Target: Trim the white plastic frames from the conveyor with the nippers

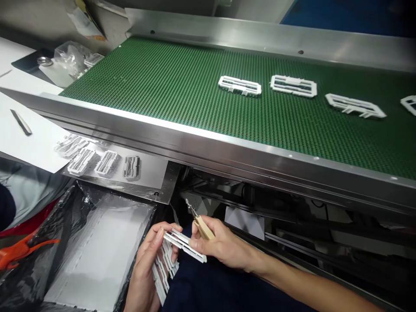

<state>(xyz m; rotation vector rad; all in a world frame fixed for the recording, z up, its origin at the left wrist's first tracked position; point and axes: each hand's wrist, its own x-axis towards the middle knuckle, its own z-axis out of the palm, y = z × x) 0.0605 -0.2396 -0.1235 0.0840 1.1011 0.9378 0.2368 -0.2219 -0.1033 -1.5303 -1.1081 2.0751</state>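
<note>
My left hand [146,264] is closed around several slotted white plastic frames [160,271] stacked in its palm. Its thumb and fingertips also grip one end of another white plastic frame [185,247], held slantwise above my lap. My right hand [217,242] has its thumb on the other end of that frame. Tucked in the same hand is a beige-handled tool [204,227] with a pointed metal tip, aimed up and to the left. Whether it is a knife or nippers, I cannot tell.
Several white frames [239,86] lie on the green conveyor belt [156,82], behind its metal side rail [182,130]. Stacks of frames [107,162] stand on a low ledge. Left are a plastic-lined box [94,255], orange-handled tool [16,253] and white sheet [29,134].
</note>
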